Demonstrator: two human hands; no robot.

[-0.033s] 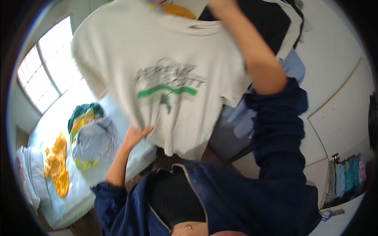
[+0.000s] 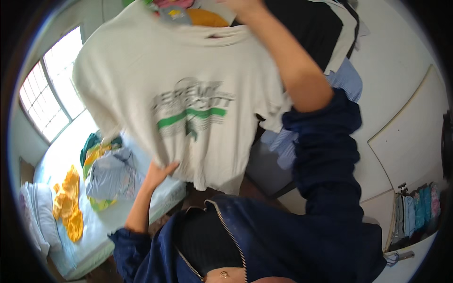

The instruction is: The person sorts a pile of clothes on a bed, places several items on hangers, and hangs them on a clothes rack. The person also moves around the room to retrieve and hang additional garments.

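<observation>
A white T-shirt [image 2: 141, 85] with a dark print and a green stripe hangs spread out in front of me. My left hand [image 2: 163, 173] pinches it near the lower left hem, thumb on the front and the other fingers behind the cloth. Raised above the collar at the top edge, my right hand [image 2: 243, 6] is partly cut off by the frame. Its fingers look curled, but what they grip is out of sight.
On the left, a bed [image 2: 106, 236] bears a yellow garment [image 2: 69, 203], a light blue bundle [image 2: 113, 172] and folded linen [image 2: 40, 212]. Black clothing [image 2: 297, 33] and blue striped cloth [image 2: 347, 80] hang behind my right arm. Folded clothes [image 2: 415, 212] fill a compartment at right.
The T-shirt and my raised right hand have shifted slightly left in view, and the shirt's print looks sharper. My left hand keeps its hold near the hem.
</observation>
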